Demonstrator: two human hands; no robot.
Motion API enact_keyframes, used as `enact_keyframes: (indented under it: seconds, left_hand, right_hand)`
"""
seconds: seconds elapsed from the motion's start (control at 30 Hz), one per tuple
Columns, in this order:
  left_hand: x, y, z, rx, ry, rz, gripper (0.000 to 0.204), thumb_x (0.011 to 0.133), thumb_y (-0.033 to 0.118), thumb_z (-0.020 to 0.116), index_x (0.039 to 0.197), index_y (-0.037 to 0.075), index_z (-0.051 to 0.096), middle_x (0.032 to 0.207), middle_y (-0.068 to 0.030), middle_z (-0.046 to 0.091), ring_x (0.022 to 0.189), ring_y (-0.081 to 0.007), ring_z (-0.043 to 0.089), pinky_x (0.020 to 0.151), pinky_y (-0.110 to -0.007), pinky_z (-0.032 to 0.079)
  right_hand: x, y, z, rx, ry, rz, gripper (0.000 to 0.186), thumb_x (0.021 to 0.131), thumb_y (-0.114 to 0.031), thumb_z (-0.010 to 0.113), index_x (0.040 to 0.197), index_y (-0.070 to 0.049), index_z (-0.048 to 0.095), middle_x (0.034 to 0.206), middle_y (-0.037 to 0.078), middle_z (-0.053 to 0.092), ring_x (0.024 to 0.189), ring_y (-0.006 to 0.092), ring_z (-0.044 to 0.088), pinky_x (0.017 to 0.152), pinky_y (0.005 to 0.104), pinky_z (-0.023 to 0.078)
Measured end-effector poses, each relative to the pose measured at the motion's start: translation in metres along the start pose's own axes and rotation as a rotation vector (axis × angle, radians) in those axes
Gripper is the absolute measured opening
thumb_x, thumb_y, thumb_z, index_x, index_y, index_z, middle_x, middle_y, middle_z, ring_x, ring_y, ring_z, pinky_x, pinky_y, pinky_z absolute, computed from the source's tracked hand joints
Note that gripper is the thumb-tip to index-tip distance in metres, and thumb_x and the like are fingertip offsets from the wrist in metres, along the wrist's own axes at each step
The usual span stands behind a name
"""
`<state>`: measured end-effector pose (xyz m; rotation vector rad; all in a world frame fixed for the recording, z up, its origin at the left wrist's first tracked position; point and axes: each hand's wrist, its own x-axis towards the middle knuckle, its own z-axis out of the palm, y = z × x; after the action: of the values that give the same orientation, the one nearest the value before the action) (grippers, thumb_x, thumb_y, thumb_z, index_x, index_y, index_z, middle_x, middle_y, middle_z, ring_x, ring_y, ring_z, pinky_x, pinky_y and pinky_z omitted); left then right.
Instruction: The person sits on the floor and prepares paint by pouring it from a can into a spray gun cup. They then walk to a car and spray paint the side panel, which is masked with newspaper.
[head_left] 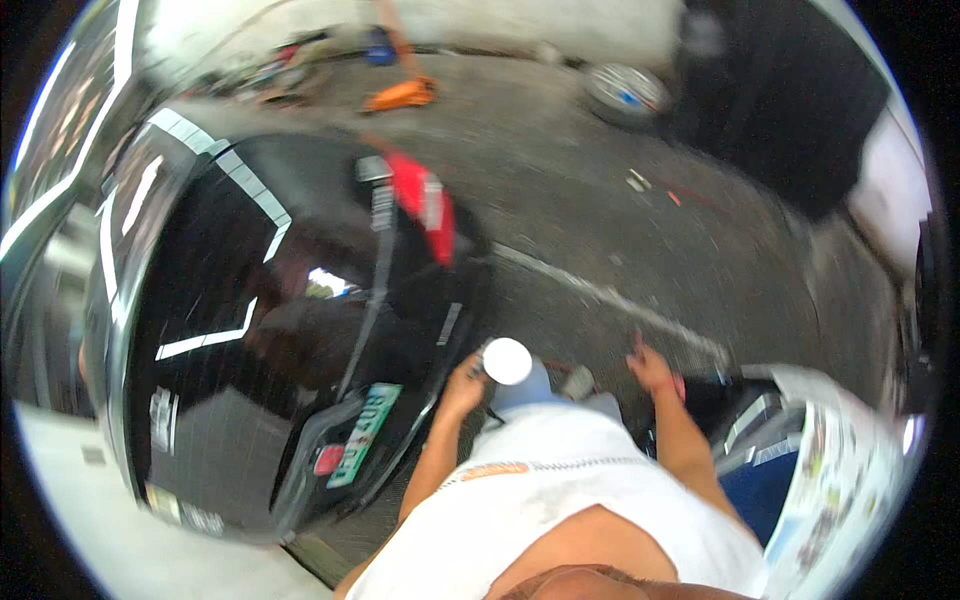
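My left hand (pixel 464 382) grips a small item with a round white face (pixel 507 361), beside the rear of a glossy black car (pixel 240 360); what exactly the item is, I cannot make out. My right hand (pixel 649 365) hangs low on the other side of my body, slightly blurred, its index finger out and nothing clearly in it. It is near a dark, glossy panel (pixel 750 430) with white printed paper over part of it.
An orange floor jack (pixel 400 95) and a wheel (pixel 625 92) lie toward the wall. A large dark panel (pixel 770 90) stands at the upper right. Small items (pixel 640 182) lie on the concrete floor (pixel 580 210). A pile of odd things (pixel 260 75) sits at the upper left.
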<state>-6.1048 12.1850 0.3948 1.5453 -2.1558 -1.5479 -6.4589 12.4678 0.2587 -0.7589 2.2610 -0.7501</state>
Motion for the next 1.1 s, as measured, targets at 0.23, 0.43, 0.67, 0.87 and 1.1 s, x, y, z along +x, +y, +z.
enact_keyframes:
  seconds: [0.23, 0.43, 0.67, 0.87, 1.1]
  left_hand:
    - [0.143, 0.121, 0.063, -0.207, -0.042, -0.185, 0.043, 0.094, 0.006, 0.064, 0.136, 0.004, 0.061, 0.129, -0.0109, 0.067, 0.122, -0.0214, 0.061, 0.102, -0.033, 0.044]
    - [0.316, 0.175, 0.101, -0.205, -0.177, -0.139, 0.035, 0.094, 0.01, 0.065, 0.128, 0.001, 0.063, 0.109, -0.0048, 0.068, 0.096, -0.0157, 0.06, 0.084, -0.029, 0.045]
    - [0.559, 0.261, 0.169, -0.066, -0.302, -0.077, 0.037, 0.089, 0.004, 0.062, 0.127, 0.005, 0.064, 0.078, 0.0005, 0.056, 0.058, -0.0075, 0.045, 0.051, -0.025, 0.033]
    - [0.714, 0.457, 0.213, 0.122, -0.486, 0.045, 0.034, 0.089, 0.0, 0.054, 0.122, 0.002, 0.062, 0.076, -0.0019, 0.056, 0.057, -0.0094, 0.047, 0.05, -0.027, 0.036]
    - [0.904, 0.604, 0.289, 0.22, -0.586, 0.272, 0.034, 0.091, 0.002, 0.053, 0.123, 0.001, 0.06, 0.076, 0.0025, 0.053, 0.061, -0.0084, 0.045, 0.054, -0.027, 0.037]
  right_hand:
    - [0.099, 0.025, -0.115, 0.11, 0.232, 0.215, 0.055, 0.091, -0.044, 0.067, 0.127, -0.002, 0.065, 0.116, 0.02, 0.071, 0.108, 0.035, 0.068, 0.095, 0.0421, 0.052]
    - [0.141, 0.06, -0.116, 0.221, 0.241, 0.456, 0.054, 0.091, -0.044, 0.069, 0.126, -0.003, 0.066, 0.116, 0.02, 0.07, 0.107, 0.033, 0.068, 0.095, 0.0403, 0.052]
    - [0.196, 0.052, -0.156, 0.165, -0.267, 1.34, 0.062, 0.093, -0.056, 0.059, 0.131, -0.007, 0.066, 0.132, 0.018, 0.065, 0.123, 0.0351, 0.062, 0.099, 0.0512, 0.051]
    - [0.297, 0.07, -0.169, 0.681, 0.802, 1.007, 0.051, 0.092, -0.046, 0.065, 0.123, -0.005, 0.067, 0.121, 0.022, 0.068, 0.112, 0.0379, 0.066, 0.094, 0.0475, 0.053]
    - [0.462, 0.038, -0.225, 0.516, 0.666, 1.049, 0.061, 0.09, -0.049, 0.065, 0.131, -0.004, 0.063, 0.13, 0.023, 0.065, 0.123, 0.0393, 0.06, 0.104, 0.0448, 0.048]
